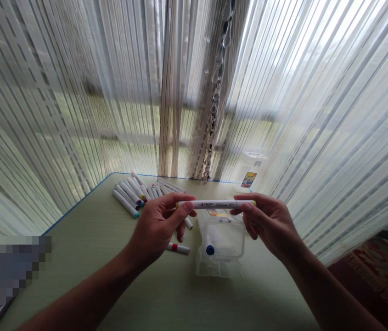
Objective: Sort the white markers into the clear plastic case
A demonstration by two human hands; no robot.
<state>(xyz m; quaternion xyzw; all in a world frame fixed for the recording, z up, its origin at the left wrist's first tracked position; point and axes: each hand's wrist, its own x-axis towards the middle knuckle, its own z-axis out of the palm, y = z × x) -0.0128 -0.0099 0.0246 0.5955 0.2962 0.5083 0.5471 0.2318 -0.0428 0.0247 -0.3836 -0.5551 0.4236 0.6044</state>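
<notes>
Held level above the table is a white marker with yellow ends and a dark printed label. My left hand pinches its left end between thumb and fingers. At the other end, my right hand grips it the same way. Below and between the hands lies a clear plastic case, with a marker showing a dark blue end inside. A white marker with a red band rests on the table under my left hand. Behind that hand are several white markers in a loose pile.
The pale green table has a blue edge. A clear container with a yellow label stands at the back right, by the striped sheer curtains. A string of beads hangs behind the table. Patterned fabric lies at the right.
</notes>
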